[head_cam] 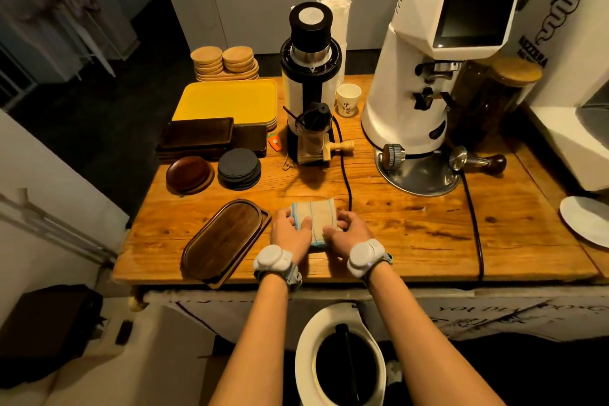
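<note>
A folded pale cloth (316, 214) with blue stripes lies on the wooden table (412, 234), near its front edge. My left hand (290, 232) holds the cloth's left side, thumb on top and fingers curled at the edge. My right hand (347, 231) grips its right side the same way. Both wrists wear white bands. The near part of the cloth is hidden between my hands.
A dark oval wooden tray (224, 237) lies left of the cloth. Behind stand a small black-and-white grinder (309, 76), a large white grinder (438, 69), a paper cup (347, 99), stacked coasters (239, 168), plates and a yellow tray (227, 99). A black cable (344, 171) runs beside the cloth. A white bin (339, 362) sits below the table.
</note>
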The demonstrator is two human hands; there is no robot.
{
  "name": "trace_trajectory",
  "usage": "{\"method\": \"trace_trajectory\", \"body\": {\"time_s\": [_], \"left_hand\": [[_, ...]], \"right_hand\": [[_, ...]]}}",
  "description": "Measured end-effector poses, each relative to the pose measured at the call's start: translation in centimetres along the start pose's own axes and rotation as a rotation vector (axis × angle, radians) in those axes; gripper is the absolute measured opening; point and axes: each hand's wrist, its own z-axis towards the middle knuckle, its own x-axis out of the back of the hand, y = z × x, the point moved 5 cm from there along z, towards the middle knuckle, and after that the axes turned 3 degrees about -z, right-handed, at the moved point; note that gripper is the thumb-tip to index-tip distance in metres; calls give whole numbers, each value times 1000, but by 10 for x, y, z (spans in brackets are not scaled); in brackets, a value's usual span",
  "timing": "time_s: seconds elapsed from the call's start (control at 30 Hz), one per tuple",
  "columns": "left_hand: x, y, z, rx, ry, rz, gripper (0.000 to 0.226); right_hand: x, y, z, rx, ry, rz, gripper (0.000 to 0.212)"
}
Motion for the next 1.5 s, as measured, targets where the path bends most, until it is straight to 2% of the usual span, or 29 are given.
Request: {"method": "trace_trajectory", "body": {"time_s": [0.17, 0.37, 0.53, 0.7, 0.77, 0.9, 1.1, 1.3, 1.43, 1.5], "left_hand": [[0, 0, 1, 24, 17, 19, 41], [4, 3, 5, 39, 8, -41, 36], [10, 13, 9, 69, 16, -159, 32], [19, 35, 12, 23, -79, -152, 48], [20, 45, 15, 6, -100, -157, 42], [19, 74, 14, -117, -109, -83, 17], [28, 123, 3, -419, -56, 88, 14], [30, 158, -15, -625, -70, 237, 9], [29, 172, -22, -678, -56, 315, 6], [26, 178, -24, -697, -69, 334, 8]], "right_hand": [[-5, 1, 4, 8, 18, -38, 31], [-2, -8, -1, 111, -19, 15, 24], [6, -23, -11, 196, -178, 66, 21], [14, -36, -27, 301, -304, 42, 24], [16, -39, -31, 302, -333, 50, 25], [21, -39, -40, 272, -339, 106, 22], [29, -36, -51, 269, -289, 161, 20], [38, -31, -49, 222, -236, 259, 39], [54, -29, -47, 187, -169, 302, 73], [65, -29, -47, 180, -149, 326, 73]]}}
